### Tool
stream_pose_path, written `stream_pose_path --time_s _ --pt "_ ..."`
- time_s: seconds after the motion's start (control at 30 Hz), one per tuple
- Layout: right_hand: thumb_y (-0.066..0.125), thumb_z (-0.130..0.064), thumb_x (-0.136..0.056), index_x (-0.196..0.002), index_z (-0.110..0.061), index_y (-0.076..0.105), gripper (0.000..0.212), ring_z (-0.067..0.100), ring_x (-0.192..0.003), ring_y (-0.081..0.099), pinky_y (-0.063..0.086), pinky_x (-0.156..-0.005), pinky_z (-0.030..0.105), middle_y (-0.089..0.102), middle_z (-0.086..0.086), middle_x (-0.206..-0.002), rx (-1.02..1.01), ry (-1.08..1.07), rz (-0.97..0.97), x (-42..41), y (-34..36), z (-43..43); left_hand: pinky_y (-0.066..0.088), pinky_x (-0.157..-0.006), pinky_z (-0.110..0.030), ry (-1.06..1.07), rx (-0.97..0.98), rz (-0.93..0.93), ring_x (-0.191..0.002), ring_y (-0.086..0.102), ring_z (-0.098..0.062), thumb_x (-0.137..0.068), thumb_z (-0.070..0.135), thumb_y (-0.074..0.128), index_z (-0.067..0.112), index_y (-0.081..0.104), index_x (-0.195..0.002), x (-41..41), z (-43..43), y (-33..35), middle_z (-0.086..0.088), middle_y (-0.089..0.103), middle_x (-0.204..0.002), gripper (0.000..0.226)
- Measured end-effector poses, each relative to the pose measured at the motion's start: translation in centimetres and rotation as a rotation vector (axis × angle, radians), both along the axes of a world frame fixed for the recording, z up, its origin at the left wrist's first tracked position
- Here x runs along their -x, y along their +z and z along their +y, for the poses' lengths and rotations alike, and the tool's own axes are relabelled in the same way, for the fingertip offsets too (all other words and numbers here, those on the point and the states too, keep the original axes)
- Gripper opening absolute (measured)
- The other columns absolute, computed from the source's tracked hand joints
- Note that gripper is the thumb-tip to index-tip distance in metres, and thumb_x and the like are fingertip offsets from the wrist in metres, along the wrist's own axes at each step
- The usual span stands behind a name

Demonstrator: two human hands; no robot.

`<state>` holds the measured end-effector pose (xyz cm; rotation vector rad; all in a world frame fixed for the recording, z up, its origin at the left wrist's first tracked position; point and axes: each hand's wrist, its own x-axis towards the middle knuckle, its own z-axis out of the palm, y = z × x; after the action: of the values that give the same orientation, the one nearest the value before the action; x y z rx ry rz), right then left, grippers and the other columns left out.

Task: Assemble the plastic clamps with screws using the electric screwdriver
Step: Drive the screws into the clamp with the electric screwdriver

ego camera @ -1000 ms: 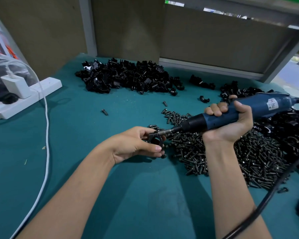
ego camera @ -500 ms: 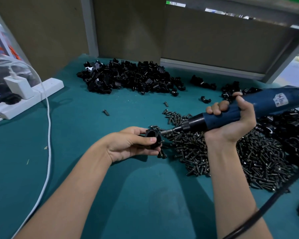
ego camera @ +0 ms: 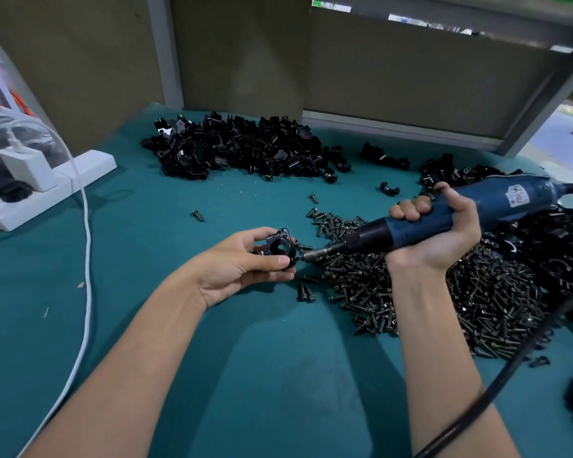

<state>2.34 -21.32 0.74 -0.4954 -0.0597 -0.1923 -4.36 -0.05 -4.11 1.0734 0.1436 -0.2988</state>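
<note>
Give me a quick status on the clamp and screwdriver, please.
Left hand pinches black clamp. Right hand grips electric screwdriver, bit tip at the clamp's side. Nothing between them.

On the surface [ego camera: 146, 325], a heap of screws [ego camera: 493, 299] lies at four o'clock from the held clamp [ego camera: 280, 247], the electric screwdriver [ego camera: 497, 200] over it at three. A clamp pile [ego camera: 245, 150] lies behind at twelve, a power strip [ego camera: 80, 166] at ten, a cable [ego camera: 87, 246] trailing toward seven.

We see the clamp [ego camera: 277, 247] only in part, its near side behind the left grip's [ego camera: 242, 269] thumb. The electric screwdriver's [ego camera: 497, 201] bit tip [ego camera: 304, 257] is too small to judge. The power strip [ego camera: 90, 165] runs off the left edge.
</note>
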Motion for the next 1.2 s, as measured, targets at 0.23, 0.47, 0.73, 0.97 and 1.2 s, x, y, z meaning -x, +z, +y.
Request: stream_pose_path --time_s 0.23,0.47,0.73,0.97,1.2 --pt "0.055 -0.022 -0.066 -0.077 -0.014 0.051 0.014 0.011 -0.043 0.038 0.036 -0.046 0.021 0.042 -0.004 -0.054 -0.042 -0.003 0.012 -0.03 -0.10 -0.02 0.061 -0.070 -0.029 -0.024 -0.022 -0.071 -0.084 0.073 -0.030 -0.065 -0.005 0.073 0.002 0.067 -0.107 0.13 -0.09 0.11 -0.009 0.075 -0.093 0.043" --pt "0.055 -0.022 -0.067 -0.076 -0.014 0.051 0.012 0.012 -0.043 0.039 0.036 -0.046 0.021 0.043 -0.003 -0.053 -0.015 0.008 -0.007 -0.01 -0.32 -0.02 0.060 -0.070 -0.026 -0.059 -0.053 -0.095 -0.084 0.074 -0.030 -0.065 -0.003 0.075 0.002 0.065 -0.109 0.17 -0.27 -0.01 -0.005 0.077 -0.090 0.045" --pt "0.054 -0.022 -0.069 -0.076 -0.014 0.051 0.011 0.012 -0.042 0.039 0.037 -0.046 0.021 0.043 -0.003 -0.053 -0.011 0.016 -0.025 0.00 -0.42 -0.08 0.060 -0.070 -0.026 -0.046 -0.032 -0.106 -0.084 0.073 -0.031 -0.064 -0.003 0.075 0.002 0.065 -0.106 0.16 -0.49 -0.17 -0.005 0.076 -0.089 0.043" --pt "0.054 -0.021 -0.068 -0.078 -0.014 0.051 0.012 0.012 -0.043 0.039 0.036 -0.046 0.021 0.043 -0.003 -0.053 -0.017 0.019 -0.008 -0.05 -0.46 -0.10 0.061 -0.069 -0.027 -0.032 -0.031 -0.116 -0.083 0.073 -0.033 -0.064 -0.003 0.074 0.002 0.067 -0.103 0.17 -0.62 -0.19 -0.005 0.075 -0.087 0.041" --pt "0.053 -0.023 -0.069 -0.076 -0.016 0.050 0.010 0.011 -0.043 0.038 0.036 -0.046 0.021 0.042 -0.004 -0.053 -0.018 0.031 0.000 -0.11 -0.70 -0.05 0.061 -0.069 -0.028 -0.032 -0.049 -0.121 -0.082 0.073 -0.031 -0.065 -0.003 0.074 0.001 0.066 -0.103 0.40 -0.58 0.08 -0.006 0.075 -0.089 0.038"
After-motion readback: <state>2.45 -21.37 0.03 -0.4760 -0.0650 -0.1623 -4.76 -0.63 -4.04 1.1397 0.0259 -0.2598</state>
